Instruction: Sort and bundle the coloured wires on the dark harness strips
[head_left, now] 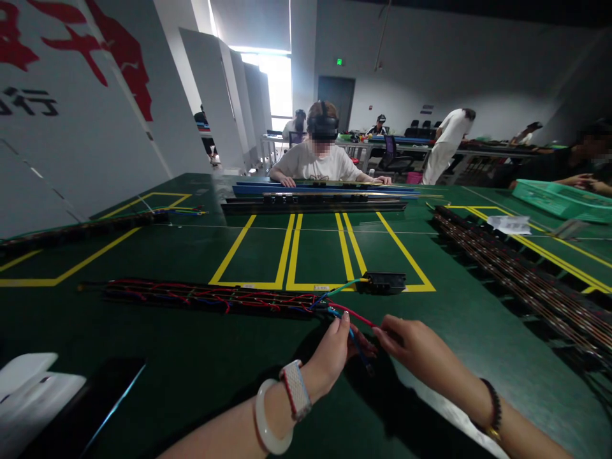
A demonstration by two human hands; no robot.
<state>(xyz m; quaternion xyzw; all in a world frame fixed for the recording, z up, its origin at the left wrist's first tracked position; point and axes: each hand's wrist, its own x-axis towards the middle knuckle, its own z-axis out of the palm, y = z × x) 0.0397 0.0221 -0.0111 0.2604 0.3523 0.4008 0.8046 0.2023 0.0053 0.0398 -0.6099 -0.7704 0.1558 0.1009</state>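
A long black wired rail, with red and blue wires along it, lies crosswise on the green table in front of me. From its right end come a red wire, a blue wire and a green wire. The green wire runs to a small black block on the table. My left hand is closed on the blue wire, just below the rail's end. Between thumb and finger, my right hand pinches the red wire's end.
At the right lie several dark rails side by side, with a green basket behind. Another wired rail is at left. Black rails lie across the far side, before a seated person. A phone sits near left.
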